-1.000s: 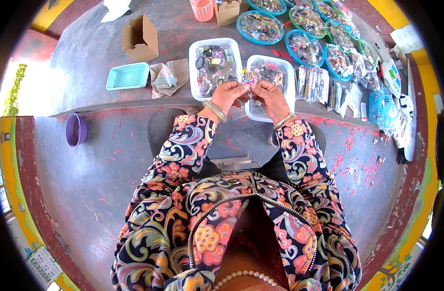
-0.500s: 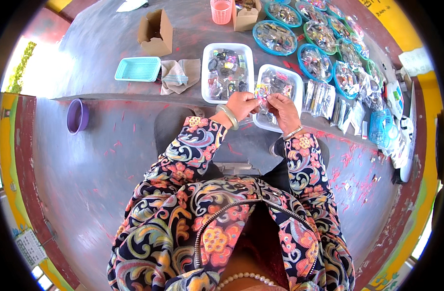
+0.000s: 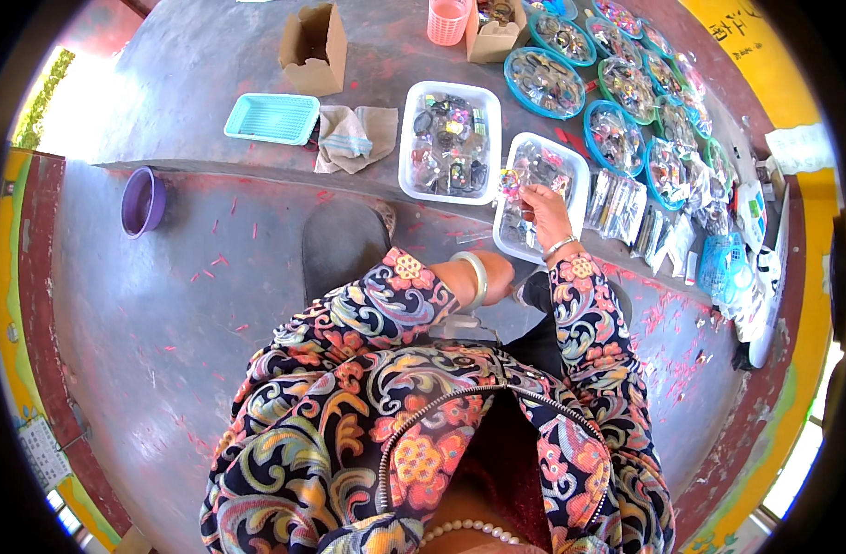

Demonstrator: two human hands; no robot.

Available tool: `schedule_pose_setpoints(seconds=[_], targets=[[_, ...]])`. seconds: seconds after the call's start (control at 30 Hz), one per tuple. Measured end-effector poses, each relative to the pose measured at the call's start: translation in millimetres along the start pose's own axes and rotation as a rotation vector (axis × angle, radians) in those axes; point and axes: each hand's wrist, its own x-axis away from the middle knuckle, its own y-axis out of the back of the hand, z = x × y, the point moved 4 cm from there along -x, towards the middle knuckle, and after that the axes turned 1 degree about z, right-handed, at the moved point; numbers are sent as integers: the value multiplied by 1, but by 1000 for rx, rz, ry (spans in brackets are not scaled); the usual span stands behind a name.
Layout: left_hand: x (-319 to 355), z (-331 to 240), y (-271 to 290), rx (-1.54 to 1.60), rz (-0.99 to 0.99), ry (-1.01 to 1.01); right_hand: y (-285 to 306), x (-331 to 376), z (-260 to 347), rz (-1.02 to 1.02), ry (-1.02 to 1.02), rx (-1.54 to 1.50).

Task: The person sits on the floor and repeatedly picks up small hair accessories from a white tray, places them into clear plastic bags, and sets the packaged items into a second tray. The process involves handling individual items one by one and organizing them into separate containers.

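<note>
- Clear plastic wraps a small multicoloured packet (image 3: 510, 182), held up over the left edge of the right-hand white tray (image 3: 580, 203).
- The person's right hand (image 3: 547, 212) has it pinched between thumb and fingers, nearly closed; hand and wrist hide part of that tray.
- The left hand (image 3: 494, 277) is drawn in near the lap, fingers curled out of sight; whether it holds anything, I cannot tell from here.
- Just to the left stands another white tray (image 3: 407, 138), filled with dark and bright bagged pieces.
- Long clear packets (image 3: 617, 201) crowd the right-hand tray's right side, leaving little room there.
- Beyond them, round blue and green basins heaped with bagged goods spread across the grey bench (image 3: 192, 92), a blue openwork basket (image 3: 723, 268) at the near right.
- On the other side lie a crumpled beige cloth (image 3: 356, 138) and a shallow turquoise basket (image 3: 268, 118).
- Behind these stands an open cardboard box (image 3: 326, 74); farther right, a pink basket (image 3: 448, 26).
- A purple basin (image 3: 143, 203) sits on the floor at left, with red scraps scattered about.
</note>
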Motion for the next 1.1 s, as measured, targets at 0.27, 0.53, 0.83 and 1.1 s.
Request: schedule_pose_setpoints(seconds=[0.27, 0.53, 0.83, 1.1], targets=[[-3, 8, 0, -58, 88, 82, -22, -91, 5, 12, -25, 89], [-14, 3, 4, -138, 119, 43, 53, -159, -33, -280, -234, 167], [-19, 19, -3, -91, 136, 115, 174, -104, -79, -404, -319, -62], [-25, 35, -5, -103, 49, 137, 163, -97, -137, -214, -83, 704]])
